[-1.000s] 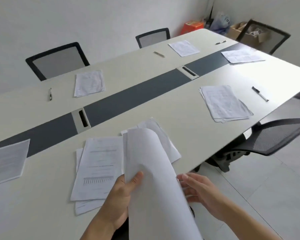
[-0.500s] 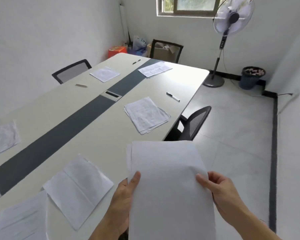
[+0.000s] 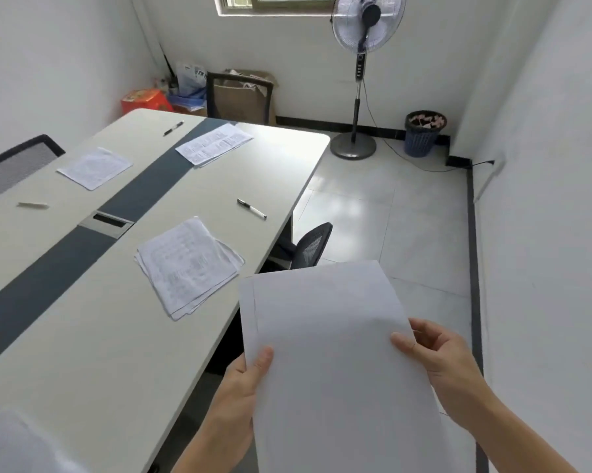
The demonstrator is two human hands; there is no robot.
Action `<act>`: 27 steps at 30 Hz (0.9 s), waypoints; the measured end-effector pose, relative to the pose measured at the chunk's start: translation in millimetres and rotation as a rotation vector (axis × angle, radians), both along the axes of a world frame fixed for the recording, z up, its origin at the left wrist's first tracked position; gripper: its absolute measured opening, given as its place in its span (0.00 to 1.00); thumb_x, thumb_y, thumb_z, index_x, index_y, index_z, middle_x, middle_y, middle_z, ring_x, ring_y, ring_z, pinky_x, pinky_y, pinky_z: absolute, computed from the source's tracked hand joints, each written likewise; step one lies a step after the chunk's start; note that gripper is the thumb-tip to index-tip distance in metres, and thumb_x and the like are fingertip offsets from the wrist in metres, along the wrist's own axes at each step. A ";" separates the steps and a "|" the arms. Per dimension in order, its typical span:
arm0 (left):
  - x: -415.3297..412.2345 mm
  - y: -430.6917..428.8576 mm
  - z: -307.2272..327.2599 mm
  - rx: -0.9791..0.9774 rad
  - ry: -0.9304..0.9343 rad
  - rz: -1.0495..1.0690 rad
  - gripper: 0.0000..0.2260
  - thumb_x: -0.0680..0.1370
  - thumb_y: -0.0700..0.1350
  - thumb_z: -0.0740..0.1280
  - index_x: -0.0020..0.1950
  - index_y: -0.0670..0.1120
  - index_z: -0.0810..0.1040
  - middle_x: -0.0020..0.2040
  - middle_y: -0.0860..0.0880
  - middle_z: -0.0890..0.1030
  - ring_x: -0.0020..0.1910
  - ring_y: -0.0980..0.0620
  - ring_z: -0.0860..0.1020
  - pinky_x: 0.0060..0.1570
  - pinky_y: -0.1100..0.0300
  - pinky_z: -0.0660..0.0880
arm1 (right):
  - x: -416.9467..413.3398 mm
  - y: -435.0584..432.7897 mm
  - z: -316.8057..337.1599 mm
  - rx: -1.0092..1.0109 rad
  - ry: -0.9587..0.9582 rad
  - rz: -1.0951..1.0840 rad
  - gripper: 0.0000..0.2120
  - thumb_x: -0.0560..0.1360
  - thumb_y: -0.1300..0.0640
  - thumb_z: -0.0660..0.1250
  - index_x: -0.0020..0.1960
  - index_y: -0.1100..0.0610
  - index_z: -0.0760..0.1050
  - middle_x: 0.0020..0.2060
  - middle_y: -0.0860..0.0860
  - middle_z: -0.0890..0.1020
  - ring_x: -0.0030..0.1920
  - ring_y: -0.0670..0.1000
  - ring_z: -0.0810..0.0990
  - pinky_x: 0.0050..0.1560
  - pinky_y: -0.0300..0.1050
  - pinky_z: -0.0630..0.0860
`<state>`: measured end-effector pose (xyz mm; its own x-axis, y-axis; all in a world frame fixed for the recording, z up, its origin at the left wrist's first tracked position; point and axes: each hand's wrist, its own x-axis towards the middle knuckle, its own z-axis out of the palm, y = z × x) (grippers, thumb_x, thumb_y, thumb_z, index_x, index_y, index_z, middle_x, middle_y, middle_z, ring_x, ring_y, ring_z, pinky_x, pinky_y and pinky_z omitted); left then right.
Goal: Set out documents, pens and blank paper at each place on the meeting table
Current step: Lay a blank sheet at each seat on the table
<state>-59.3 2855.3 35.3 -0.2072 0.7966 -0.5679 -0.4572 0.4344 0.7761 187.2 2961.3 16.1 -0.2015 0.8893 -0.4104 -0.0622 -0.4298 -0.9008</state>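
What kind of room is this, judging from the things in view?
Most likely a small office meeting room: a long table with a cable hatch in its centre strip, mesh office chairs beside it, and printed documents with pens at several places. The left hand and right hand hold blank paper.

document stack (image 3: 189, 266) on table (image 3: 83, 336) | pen (image 3: 251, 209) behind stack | chair (image 3: 309, 245) right of table

White blank paper (image 3: 335, 363); cream table (image 3: 83, 336) with dark grey stripe (image 3: 45, 278).
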 end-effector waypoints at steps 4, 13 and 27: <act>-4.7 81.4 -3.0 0.052 0.017 -0.035 0.18 0.75 0.47 0.64 0.61 0.39 0.78 0.58 0.38 0.82 0.56 0.37 0.81 0.59 0.42 0.75 | -5.8 64.8 -0.4 0.032 -0.057 -0.150 0.10 0.69 0.62 0.74 0.48 0.66 0.80 0.41 0.60 0.85 0.37 0.56 0.84 0.37 0.46 0.82; -13.8 255.9 18.5 0.119 0.012 -0.101 0.17 0.73 0.47 0.66 0.57 0.39 0.79 0.54 0.37 0.84 0.50 0.37 0.83 0.50 0.45 0.80 | -2.0 209.1 30.1 0.083 -0.013 -0.223 0.14 0.66 0.54 0.74 0.39 0.67 0.81 0.37 0.63 0.82 0.36 0.58 0.79 0.35 0.47 0.80; 12.0 429.5 3.0 0.046 0.001 0.213 0.16 0.74 0.46 0.66 0.53 0.35 0.82 0.51 0.34 0.84 0.44 0.39 0.84 0.39 0.52 0.82 | -3.0 462.2 -18.4 -0.162 -0.015 0.162 0.09 0.76 0.63 0.66 0.49 0.68 0.80 0.38 0.61 0.86 0.33 0.55 0.85 0.32 0.45 0.82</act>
